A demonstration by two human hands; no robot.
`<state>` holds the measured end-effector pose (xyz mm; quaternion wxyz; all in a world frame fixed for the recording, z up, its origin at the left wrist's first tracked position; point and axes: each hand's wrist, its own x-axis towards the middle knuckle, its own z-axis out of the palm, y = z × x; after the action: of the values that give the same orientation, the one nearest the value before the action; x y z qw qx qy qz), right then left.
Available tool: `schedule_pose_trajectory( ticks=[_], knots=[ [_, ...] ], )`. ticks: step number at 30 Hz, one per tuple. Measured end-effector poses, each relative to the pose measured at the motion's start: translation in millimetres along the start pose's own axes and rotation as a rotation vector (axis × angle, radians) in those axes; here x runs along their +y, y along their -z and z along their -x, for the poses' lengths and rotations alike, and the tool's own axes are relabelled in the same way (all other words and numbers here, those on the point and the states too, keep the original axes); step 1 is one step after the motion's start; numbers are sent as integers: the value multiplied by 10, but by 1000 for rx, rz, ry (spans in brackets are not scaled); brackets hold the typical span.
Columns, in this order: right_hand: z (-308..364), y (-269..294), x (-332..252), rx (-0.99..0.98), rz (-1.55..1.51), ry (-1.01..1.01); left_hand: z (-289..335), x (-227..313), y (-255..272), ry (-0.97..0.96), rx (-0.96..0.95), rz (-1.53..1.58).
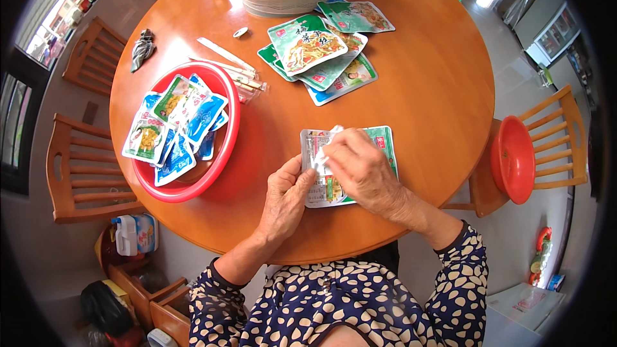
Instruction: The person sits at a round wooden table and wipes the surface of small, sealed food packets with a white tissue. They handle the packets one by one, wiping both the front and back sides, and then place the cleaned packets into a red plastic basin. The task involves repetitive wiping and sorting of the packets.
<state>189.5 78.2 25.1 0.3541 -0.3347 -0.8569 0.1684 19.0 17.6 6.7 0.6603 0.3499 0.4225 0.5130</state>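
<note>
Green foil sachet (pixel 379 141) looks light, slippery, floppy; my left hand (pixel 286 196) pins its edge, my right hand (pixel 360 167) pinches its torn white corner

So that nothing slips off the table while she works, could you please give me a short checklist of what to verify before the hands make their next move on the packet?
1. Packet lies flat on the table: the green and white packet rests on the round wooden table. Ok.
2. Left hand steadies it: the fingers touch its left edge. Ok.
3. Right hand grips the white piece: pinched at the fingertips. Ok.
4. Packet already opened: hidden under the hands. Cannot tell.
5. Red basin within reach: beside the left hand, with blue and green packets inside. Ok.
6. Packet away from the table edge: it lies near the front edge. Not ok.
</note>
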Motion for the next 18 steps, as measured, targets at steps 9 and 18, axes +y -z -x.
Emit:
schedule_pose_trajectory(
  ticks=[9,18],
  knots=[
    [-283,-182,140,-6,63,-112,-15,-35,22,5,-16,-27],
    [-112,-187,-69,2,-24,67,-23,7,36,91,67,359]
  ],
)
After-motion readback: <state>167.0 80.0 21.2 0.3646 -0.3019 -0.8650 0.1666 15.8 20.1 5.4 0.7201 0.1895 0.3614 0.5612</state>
